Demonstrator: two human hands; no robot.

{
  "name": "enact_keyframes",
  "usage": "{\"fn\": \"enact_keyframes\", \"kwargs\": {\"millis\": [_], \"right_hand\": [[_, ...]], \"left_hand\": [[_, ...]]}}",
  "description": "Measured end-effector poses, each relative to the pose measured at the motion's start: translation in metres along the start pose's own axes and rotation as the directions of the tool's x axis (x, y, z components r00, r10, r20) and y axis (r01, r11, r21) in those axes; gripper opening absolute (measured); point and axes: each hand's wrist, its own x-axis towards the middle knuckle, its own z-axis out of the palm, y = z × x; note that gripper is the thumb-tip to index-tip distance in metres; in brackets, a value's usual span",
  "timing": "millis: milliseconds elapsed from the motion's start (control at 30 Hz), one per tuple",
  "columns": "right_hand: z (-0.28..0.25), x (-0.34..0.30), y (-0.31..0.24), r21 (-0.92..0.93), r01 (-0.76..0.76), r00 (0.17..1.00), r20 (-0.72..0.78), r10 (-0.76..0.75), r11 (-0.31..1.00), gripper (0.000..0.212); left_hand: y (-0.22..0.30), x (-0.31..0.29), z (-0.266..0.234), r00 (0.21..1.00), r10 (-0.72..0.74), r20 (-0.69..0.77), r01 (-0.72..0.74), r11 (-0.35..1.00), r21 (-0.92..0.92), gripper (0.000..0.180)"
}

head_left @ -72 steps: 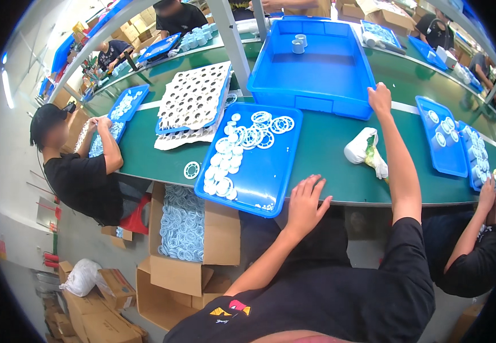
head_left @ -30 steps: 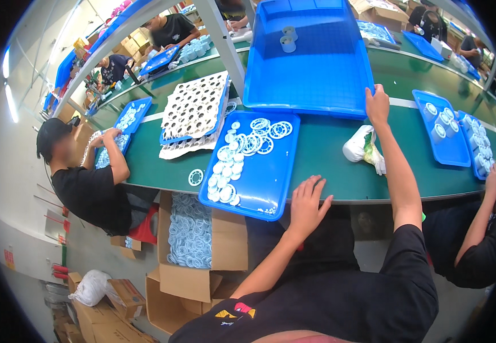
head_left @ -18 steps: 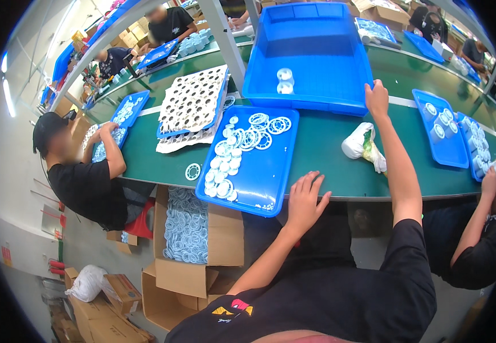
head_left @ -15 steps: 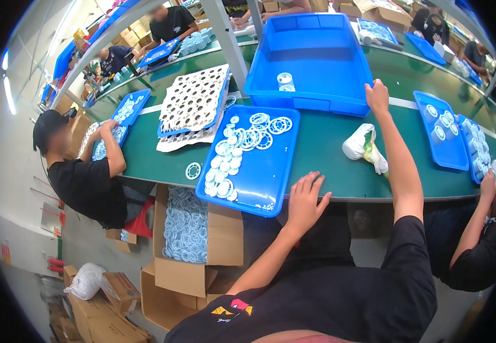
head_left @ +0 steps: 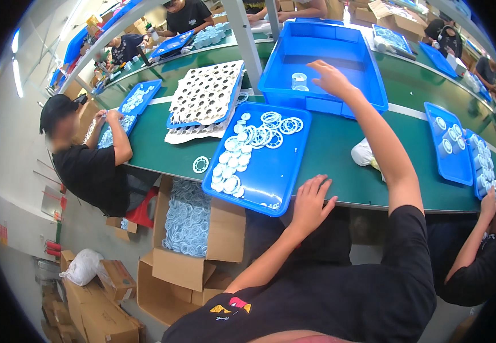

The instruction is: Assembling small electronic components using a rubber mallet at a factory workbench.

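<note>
My right hand (head_left: 332, 79) reaches over the front wall of a deep blue bin (head_left: 344, 107). Its fingers are stretched out and hold nothing. Just left of the fingertips, two pale cylindrical parts (head_left: 299, 78) sit inside the bin near its front left corner. Resting at the table's front edge, my left hand (head_left: 313, 201) is open with fingers spread. It lies beside a blue tray (head_left: 276, 183) with pale slotted rings (head_left: 272, 136) toward the back and small round caps (head_left: 229, 166) down its left side. A bundled white bag (head_left: 363, 153) is partly hidden behind my right forearm.
Left of the tray, egg-crate style trays (head_left: 205, 94) are stacked near a loose ring (head_left: 200, 164). Trays of cylinders (head_left: 446, 137) stand at the right, by a co-worker's hand. An open carton of rings (head_left: 188, 220) is below the table. A metal post (head_left: 241, 46) rises behind.
My right hand has left the bin's front right corner and swung left over the bin, beside the cylinders. My left hand stays at the table edge. The view has shifted slightly.
</note>
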Motion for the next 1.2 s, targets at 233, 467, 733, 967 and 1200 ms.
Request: {"fn": "enact_keyframes", "kwargs": {"millis": [233, 467, 733, 967, 1200], "right_hand": [[0.064, 0.054, -0.006, -0.162, -0.16, 0.88, 0.423, 0.215, 0.974, 0.029], [0.021, 0.007, 0.034, -0.068, -0.252, 0.95, -0.208, 0.233, 0.965, 0.025], [-0.078, -0.176, -0.137, 0.914, -0.382, 0.802, 0.403, 0.441, -0.139, 0.028], [-0.06, -0.278, -0.165, 0.773, -0.423, 0.688, 0.614, 0.387, -0.473, 0.021], [-0.101, -0.293, -0.144, -0.339, -0.473, 0.856, -0.394, 0.334, 0.813, 0.047]], "left_hand": [[0.004, -0.004, 0.002, 1.0, -0.007, -0.021, 0.007, 1.0, 0.003, 0.048], [0.015, -0.005, 0.007, 1.0, 0.024, 0.011, -0.023, 0.996, -0.083, 0.051], [0.026, 0.033, -0.063, 0.939, -0.131, -0.318, 0.009, 0.934, -0.357, 0.087], [0.027, 0.069, -0.046, 0.983, 0.054, -0.175, -0.097, 0.964, -0.247, 0.065], [0.003, 0.073, 0.004, 0.998, -0.062, 0.007, 0.062, 0.998, -0.031, 0.069]]}}
